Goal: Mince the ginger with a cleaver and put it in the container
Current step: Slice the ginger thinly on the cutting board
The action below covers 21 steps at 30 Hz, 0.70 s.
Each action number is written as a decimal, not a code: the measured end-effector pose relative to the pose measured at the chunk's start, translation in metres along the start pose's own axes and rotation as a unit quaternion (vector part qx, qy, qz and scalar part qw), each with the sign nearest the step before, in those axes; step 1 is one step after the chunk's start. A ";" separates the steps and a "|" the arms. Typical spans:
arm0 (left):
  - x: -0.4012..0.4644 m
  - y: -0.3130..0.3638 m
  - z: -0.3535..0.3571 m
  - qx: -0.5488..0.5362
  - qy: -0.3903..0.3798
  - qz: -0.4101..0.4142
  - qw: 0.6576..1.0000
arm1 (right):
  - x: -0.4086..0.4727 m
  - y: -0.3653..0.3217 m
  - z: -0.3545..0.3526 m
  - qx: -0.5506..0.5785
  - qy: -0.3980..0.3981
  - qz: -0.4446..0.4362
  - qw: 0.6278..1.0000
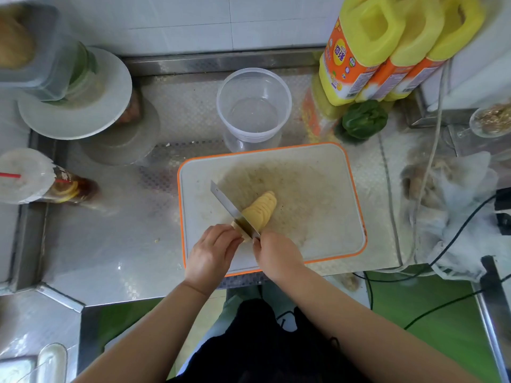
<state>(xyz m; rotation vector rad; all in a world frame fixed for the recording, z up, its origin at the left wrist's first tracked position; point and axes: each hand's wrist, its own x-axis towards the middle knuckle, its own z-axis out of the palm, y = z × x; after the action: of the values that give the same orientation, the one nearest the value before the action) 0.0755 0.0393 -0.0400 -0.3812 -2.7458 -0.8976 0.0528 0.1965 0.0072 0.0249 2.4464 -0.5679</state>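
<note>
A row of pale yellow ginger slices [261, 210] leans fanned out on the white cutting board with an orange rim [318, 189]. The cleaver [229, 207] stands edge-down across the ginger, its blade running from upper left toward my right hand [276, 254], which grips the handle. My left hand [214, 251] holds the uncut end of the ginger with curled fingers, right against the blade's left side. An empty clear round container [253, 106] stands on the steel counter just beyond the board.
Yellow oil bottles [367, 48] and a green pepper [363, 120] stand at the back right. Stacked lidded tubs [74, 92] and a drink cup with a red straw [33, 176] stand on the left. A plastic bag [456, 205] and cables lie at the right.
</note>
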 end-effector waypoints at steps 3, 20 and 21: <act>0.001 -0.002 0.003 -0.009 0.000 -0.014 1.000 | -0.012 0.000 -0.004 0.001 0.009 -0.013 1.000; 0.008 -0.003 0.003 -0.013 -0.023 0.004 1.000 | -0.042 -0.014 -0.016 -0.066 0.071 -0.042 0.994; 0.008 -0.003 0.003 -0.014 -0.023 0.004 1.000 | -0.042 -0.014 -0.017 -0.078 0.084 -0.042 0.992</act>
<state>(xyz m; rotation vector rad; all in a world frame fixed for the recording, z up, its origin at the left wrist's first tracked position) 0.0662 0.0400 -0.0418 -0.4241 -2.7739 -0.9376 0.0749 0.1952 0.0494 -0.0997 2.6604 -0.4230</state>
